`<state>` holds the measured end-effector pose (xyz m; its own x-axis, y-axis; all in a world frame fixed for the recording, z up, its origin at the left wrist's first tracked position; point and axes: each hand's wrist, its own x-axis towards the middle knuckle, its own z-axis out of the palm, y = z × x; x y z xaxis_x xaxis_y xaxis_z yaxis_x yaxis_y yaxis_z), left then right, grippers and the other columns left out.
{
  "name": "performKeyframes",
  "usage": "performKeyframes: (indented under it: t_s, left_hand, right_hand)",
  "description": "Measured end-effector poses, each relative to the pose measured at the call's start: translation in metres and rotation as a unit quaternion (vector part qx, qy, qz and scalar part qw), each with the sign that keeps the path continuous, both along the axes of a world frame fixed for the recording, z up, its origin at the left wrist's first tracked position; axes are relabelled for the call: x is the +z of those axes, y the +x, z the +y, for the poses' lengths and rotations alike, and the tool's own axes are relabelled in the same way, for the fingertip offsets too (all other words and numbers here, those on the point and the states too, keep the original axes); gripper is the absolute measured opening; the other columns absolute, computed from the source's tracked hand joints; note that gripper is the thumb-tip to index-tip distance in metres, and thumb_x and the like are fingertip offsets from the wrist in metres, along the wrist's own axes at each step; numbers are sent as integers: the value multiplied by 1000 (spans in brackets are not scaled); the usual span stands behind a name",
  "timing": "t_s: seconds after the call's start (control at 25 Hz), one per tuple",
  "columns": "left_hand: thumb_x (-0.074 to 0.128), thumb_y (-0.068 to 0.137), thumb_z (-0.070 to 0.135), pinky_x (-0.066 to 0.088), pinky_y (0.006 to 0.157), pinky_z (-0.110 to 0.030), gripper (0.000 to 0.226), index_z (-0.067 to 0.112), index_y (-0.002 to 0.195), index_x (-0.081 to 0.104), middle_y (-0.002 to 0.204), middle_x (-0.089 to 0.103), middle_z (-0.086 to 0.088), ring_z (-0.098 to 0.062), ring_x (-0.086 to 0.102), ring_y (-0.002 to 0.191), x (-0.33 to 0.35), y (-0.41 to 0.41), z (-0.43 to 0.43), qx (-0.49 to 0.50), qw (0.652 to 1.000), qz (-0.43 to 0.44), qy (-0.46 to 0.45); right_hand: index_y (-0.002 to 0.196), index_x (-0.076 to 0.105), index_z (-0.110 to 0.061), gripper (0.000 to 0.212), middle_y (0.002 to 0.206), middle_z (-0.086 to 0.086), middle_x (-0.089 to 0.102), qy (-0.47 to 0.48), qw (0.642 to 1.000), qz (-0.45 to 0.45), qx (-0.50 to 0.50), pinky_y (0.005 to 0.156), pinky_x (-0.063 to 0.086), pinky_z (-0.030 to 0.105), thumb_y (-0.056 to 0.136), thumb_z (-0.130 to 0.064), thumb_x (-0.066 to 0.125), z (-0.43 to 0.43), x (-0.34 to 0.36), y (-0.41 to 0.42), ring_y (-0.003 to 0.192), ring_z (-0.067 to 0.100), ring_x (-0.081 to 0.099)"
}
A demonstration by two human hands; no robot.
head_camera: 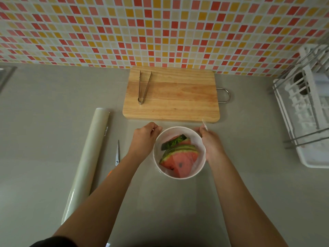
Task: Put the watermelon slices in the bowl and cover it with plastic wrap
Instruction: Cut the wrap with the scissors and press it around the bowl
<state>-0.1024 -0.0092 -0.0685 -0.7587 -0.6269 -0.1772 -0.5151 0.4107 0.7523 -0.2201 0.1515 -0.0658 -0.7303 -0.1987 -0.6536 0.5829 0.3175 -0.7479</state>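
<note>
A white bowl (200, 139) stands on the grey counter in front of the cutting board and holds several watermelon slices (179, 157), red flesh with green rind. A clear sheet of plastic wrap (204, 124) lies stretched over the bowl and spreads onto the counter toward me. My left hand (146, 138) pinches the sheet at the bowl's far-left side. My right hand (211, 145) grips the sheet at the bowl's right side, with a crumpled corner sticking up above the fingers.
A roll of plastic wrap (89, 157) lies to the left, with scissors (117, 152) beside it. Metal tongs (144, 86) rest on the wooden cutting board (178, 97) behind the bowl. A white dish rack (306, 107) stands at the right. The tiled wall runs along the back.
</note>
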Motion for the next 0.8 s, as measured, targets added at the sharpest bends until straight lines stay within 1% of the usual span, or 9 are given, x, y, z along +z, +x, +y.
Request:
performKeyframes:
  t_s: [0.08, 0.16, 0.24, 0.28, 0.32, 0.4, 0.52, 0.68, 0.8]
  left_hand:
    - [53, 94, 31, 40, 53, -6, 25, 12, 89, 68, 67, 60, 11, -1, 56, 63, -1, -1, 0, 2, 1000, -12, 27]
    - [55, 93, 32, 43, 56, -14, 21, 17, 87, 69, 71, 65, 7, -7, 61, 65, -1, 0, 0, 14, 995, -10, 99]
    - [56, 92, 28, 47, 50, -22, 15, 21, 85, 67, 73, 70, 1, -14, 64, 59, -1, 3, 2, 48, 972, 11, 229]
    - [57, 92, 24, 48, 47, -24, 13, 20, 85, 67, 73, 71, -1, -15, 64, 56, -1, 4, 5, 67, 954, 28, 291]
    - [57, 92, 20, 49, 46, -25, 12, 18, 85, 66, 73, 71, -2, -16, 64, 55, 0, 5, 8, 84, 935, 46, 340]
    - [56, 92, 15, 51, 54, -30, 13, 15, 86, 67, 74, 70, -3, -18, 64, 60, -1, 4, 12, 109, 912, 67, 390]
    - [53, 92, 11, 52, 64, -35, 19, 16, 86, 70, 78, 70, -6, -22, 64, 65, 1, 2, 14, 111, 912, 54, 390]
    - [53, 92, 17, 49, 44, -25, 17, 21, 89, 70, 72, 71, -2, -17, 65, 53, 8, 2, 10, 84, 927, 0, 365]
    - [49, 92, 20, 49, 49, -26, 18, 23, 94, 66, 80, 71, -6, -22, 65, 63, 12, 1, 6, 55, 944, -58, 320]
  right_hand:
    - [77, 71, -15, 39, 66, 0, 70, 21, 1000, -6, 2, 49, 45, 21, 96, -32, 41, 0, -2, -2, 59, 15, 66]
    - [78, 67, -17, 25, 71, -2, 67, 34, 999, -3, 0, 47, 45, 17, 93, -27, 50, -2, -5, -3, 60, 13, 62]
    - [89, 65, -19, 18, 87, -2, 64, 21, 999, -9, -36, 67, 51, 20, 90, -12, 49, -4, -8, -6, 78, 16, 62]
    - [95, 64, -19, 26, 95, -1, 61, 10, 999, -9, -51, 81, 51, 27, 89, -3, 44, -5, -10, -7, 88, 19, 61]
    - [101, 63, -19, 37, 99, -1, 60, 14, 998, -5, -54, 86, 50, 32, 86, 3, 38, -5, -10, -7, 93, 21, 60]
    - [111, 62, -19, 49, 101, -2, 58, 39, 998, 4, -51, 81, 48, 29, 83, 8, 32, -6, -8, -7, 90, 19, 59]
    - [113, 61, -19, 53, 106, -2, 56, 55, 997, 11, -49, 75, 45, 25, 81, 9, 29, -6, -5, -6, 90, 17, 56]
    - [109, 63, -21, 49, 109, -1, 59, 62, 997, 22, -44, 79, 44, 26, 82, 7, 32, -7, -6, -7, 96, 19, 57]
    - [106, 63, -22, 32, 102, -5, 60, 73, 997, 2, -13, 71, 41, 24, 89, -7, 41, -6, -7, -10, 88, 17, 57]
